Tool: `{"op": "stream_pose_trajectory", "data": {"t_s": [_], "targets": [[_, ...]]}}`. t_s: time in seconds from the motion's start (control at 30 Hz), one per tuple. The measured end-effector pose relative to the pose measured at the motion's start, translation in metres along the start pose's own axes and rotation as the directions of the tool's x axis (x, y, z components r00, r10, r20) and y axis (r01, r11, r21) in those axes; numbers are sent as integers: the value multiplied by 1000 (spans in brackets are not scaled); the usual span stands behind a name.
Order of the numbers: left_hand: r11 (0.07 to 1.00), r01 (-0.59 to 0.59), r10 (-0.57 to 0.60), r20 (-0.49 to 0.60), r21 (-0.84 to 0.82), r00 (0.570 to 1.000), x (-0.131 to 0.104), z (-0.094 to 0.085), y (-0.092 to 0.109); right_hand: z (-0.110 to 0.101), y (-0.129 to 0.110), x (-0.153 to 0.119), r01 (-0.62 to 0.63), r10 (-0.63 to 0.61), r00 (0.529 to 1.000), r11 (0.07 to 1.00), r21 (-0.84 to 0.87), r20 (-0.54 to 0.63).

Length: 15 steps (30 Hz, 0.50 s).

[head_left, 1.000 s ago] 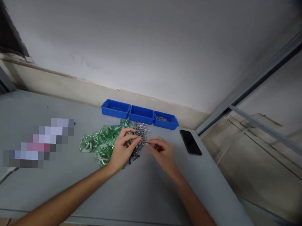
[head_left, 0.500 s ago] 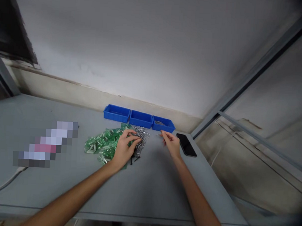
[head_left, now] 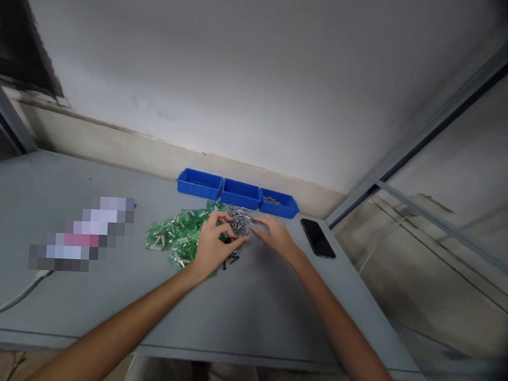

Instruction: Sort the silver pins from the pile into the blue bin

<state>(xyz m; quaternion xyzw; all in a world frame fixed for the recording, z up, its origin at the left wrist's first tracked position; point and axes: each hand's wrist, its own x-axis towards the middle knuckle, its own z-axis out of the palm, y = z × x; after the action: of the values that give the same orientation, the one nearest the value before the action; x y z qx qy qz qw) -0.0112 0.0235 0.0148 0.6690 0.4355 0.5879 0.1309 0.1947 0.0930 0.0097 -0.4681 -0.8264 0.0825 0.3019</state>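
Observation:
A loose pile of silvery screws lies on the grey table between my two hands. My left hand is at the pile's left side, fingers apart and curved around its edge, with green plastic packets beside and under it. From the right, my right hand reaches the pile's edge, thumb and forefinger apart, with nothing visible between them. A few dark screws lie just in front of the pile.
Three blue bins stand behind the pile: left bin, middle bin and right bin, which holds some screws. A black phone lies at the right. A blurred-out object with a white cable is at the left.
My right hand has moved left to the pile from near the right bin, and its fingers have opened; the thin piece it held no longer shows. My left thumb has spread outward.

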Motion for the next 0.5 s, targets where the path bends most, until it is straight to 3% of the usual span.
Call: {"op": "stream_pose_trajectory", "data": {"t_s": [0.1,0.23,0.33,0.4,0.5], "targets": [[1000,-8,8,-13,7,1000,1,-2,1,21,-7,-14,6,-5,1000,999,-36,30],[999,-21,19,48,28,999,0,-3,7,35,-8,-20,21,-22,1000,998,-54,-15],[984,-151,135,160,95,978,-4,-1,14,36,-9,-20,51,-51,997,999,-10,-56],[927,-346,294,293,144,910,-8,1,18,34,-10,-20,43,-41,996,999,17,-82],[758,-643,538,448,114,714,-14,6,22,33,-12,-20,23,-14,994,997,73,-110]]}}
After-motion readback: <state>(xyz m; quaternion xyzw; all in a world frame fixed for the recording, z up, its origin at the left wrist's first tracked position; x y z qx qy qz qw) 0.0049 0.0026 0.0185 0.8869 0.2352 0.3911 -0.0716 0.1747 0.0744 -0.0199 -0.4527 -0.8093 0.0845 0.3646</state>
